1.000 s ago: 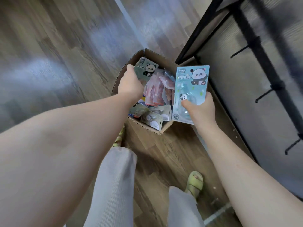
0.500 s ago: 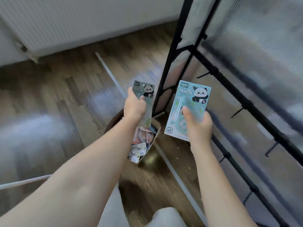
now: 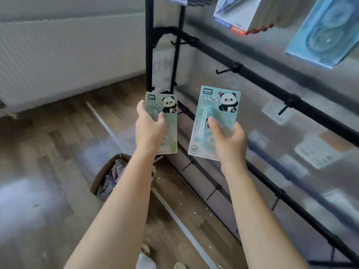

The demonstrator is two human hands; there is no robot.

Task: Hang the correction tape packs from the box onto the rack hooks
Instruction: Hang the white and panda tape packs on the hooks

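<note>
2 panda-print correction tape packs are held up in front of the black rack, 1 in each hand. Landmark for all positions: the rack.

Left hand: fingers and thumb curled round the greenish pack, thumb across its face, fingers behind. Pack upright, printed side toward the camera, just left of the rack's corner post and level with its 2nd bar from the top of the view.

Right hand: grips the pale blue pack by its lower right part, thumb pressed on the clear blister, fingers behind the card. Pack tilted slightly, top leaning right. It sits in front of the rack, below the bar carrying the bare hooks, and is not touching any hook.

2 packs apart from each other, a narrow gap between them.

Cardboard box: on the wooden floor, left of the rack's foot and below the left forearm, which covers part of it. Open top; more packets inside, too blurred to identify.

Upper part of the rack, top right: hanging packs, 1 large blue, 1 white with red edging.

Behind the rack: frosted panel. Left of the rack: white radiator along the wall.
</note>
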